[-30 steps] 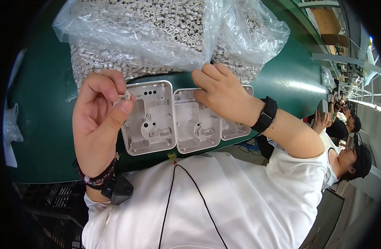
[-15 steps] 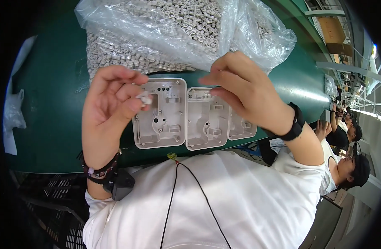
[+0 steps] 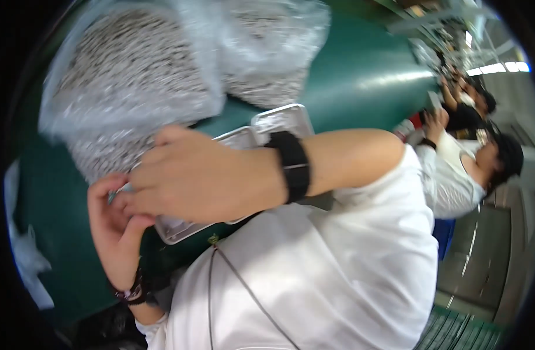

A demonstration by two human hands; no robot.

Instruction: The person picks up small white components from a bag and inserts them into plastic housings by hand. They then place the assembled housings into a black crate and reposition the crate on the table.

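Observation:
My left hand (image 3: pixel 113 224) is held at the left of the bench, its fingers curled round small pale plastic parts that are now almost wholly covered. Across it reaches my right hand (image 3: pixel 189 175), palm down, its bent fingertips meeting the left fingers; what they pinch is hidden. Under and beside my right hand and wrist stand light grey plastic housings in a row. The nearest housing (image 3: pixel 183 234) shows only its lower edge, the middle housing (image 3: pixel 238 135) a far corner, and the far-right housing (image 3: pixel 285 118) most of its open inside. Motion blurs the picture.
A big clear plastic bag (image 3: pixel 133 64) full of small grey parts lies behind my hands on the green bench (image 3: pixel 355 64). Crumpled clear plastic (image 3: pixel 31 256) lies at the left edge. A co-worker in white (image 3: pixel 460 169) sits at the right, with others beyond.
My right hand has swung left from above the housings to my left hand, which has moved left and down. The whole view has turned, so bag and housings appear tilted.

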